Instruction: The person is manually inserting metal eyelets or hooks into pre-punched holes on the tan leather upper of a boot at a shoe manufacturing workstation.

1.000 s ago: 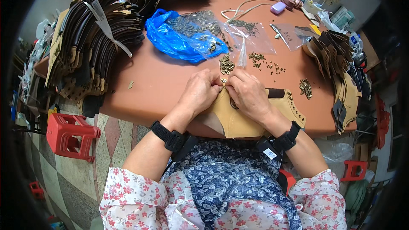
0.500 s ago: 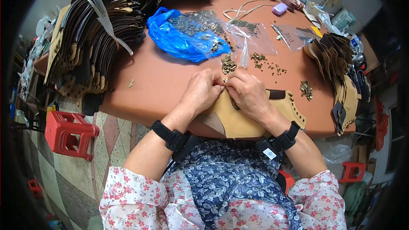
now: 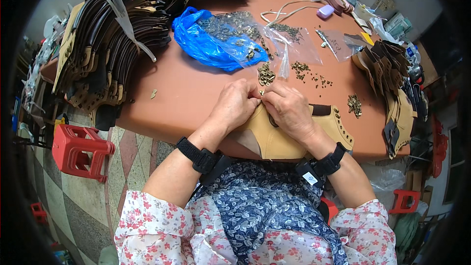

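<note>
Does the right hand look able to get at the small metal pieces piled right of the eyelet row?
Probably yes: the small metal pieces lie uncovered on the table, just right of the tan leather piece, with nothing tall between. The right hand would have to leave that piece's upper edge.

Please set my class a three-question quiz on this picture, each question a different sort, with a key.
1. True or false: the left hand and right hand come together at an edge of the tan piece.
2. The crumpled bag beyond the hands is: A) red; B) blue; C) black.
3. Fill the gap: the largest stack of dark pieces lies to the ____ of the bag.

Key: 1 true; 2 B; 3 left.
</note>
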Tool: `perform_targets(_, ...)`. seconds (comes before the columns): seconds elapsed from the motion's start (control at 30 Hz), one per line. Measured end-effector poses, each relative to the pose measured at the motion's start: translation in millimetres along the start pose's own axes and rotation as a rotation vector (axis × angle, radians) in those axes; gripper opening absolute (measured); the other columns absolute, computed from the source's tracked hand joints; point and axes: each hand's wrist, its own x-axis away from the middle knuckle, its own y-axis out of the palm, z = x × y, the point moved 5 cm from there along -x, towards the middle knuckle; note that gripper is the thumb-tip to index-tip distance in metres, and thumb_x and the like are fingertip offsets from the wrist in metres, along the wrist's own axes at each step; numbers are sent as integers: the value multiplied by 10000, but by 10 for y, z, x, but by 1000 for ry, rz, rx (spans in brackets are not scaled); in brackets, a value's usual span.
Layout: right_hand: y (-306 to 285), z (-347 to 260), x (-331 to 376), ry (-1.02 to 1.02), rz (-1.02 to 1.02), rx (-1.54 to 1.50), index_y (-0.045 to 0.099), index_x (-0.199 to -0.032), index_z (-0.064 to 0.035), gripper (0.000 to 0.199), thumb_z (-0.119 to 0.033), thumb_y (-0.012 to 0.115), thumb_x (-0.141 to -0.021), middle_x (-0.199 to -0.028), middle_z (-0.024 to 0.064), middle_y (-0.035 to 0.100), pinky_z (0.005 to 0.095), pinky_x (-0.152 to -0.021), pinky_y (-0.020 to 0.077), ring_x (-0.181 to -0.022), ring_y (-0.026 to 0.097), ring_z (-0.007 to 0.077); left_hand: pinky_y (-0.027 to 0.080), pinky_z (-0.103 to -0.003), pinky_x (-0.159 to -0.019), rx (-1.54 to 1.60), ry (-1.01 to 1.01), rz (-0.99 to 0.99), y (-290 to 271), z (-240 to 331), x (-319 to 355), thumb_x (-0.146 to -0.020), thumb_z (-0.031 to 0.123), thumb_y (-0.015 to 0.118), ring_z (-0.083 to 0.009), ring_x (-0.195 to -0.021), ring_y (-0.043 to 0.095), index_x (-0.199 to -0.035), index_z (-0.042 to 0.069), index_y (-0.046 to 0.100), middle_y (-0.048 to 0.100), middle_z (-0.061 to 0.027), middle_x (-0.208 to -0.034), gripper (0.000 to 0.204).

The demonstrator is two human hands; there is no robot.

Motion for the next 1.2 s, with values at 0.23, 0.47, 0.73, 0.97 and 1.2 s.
perform_targets(0.23,-10,18,6,27,11,-61,648,-857,-55,50,-101,665,-846,-902,56,652,380,-714,510,-826,648,259,527,-340,-690,11,-3,18,4,-28,8,-818,29,728,-198,-745,640,-895,-10,723,652,-110,-813,86)
perform_targets(0.47,4,43,26,85,31,-84,647,-856,-52,56,-98,678,-846,-904,57,655,379,-714,510,-821,647,265,520,-333,-678,24,-8,14,5,-45,2,-819,23,727,-192,-725,633,-899,-12,726,649,-103,-786,87)
perform_targets(0.73,16,9,23,-10,39,-19,637,-836,-57,52,-104,642,-858,-905,43,655,373,-703,501,-822,641,245,523,-336,-681,43,2,31,-2,-34,7,-812,23,728,-196,-734,639,-899,-11,734,665,-116,-802,93)
perform_targets(0.97,-15,-42,33,-47,25,0,646,-816,-55,55,-98,645,-852,-908,32,653,373,-695,495,-829,639,230,529,-332,-688,14,-6,25,6,-64,2,-815,30,734,-187,-742,644,-918,-6,743,671,-108,-817,109)
perform_targets(1.2,-48,-53,31,27,-96,-44,688,-862,-42,60,-95,678,-835,-986,32,662,374,-732,481,-894,641,238,530,-317,-678,46,-23,7,-18,-66,0,-829,27,733,-154,-741,638,-951,2,748,673,-77,-818,126)
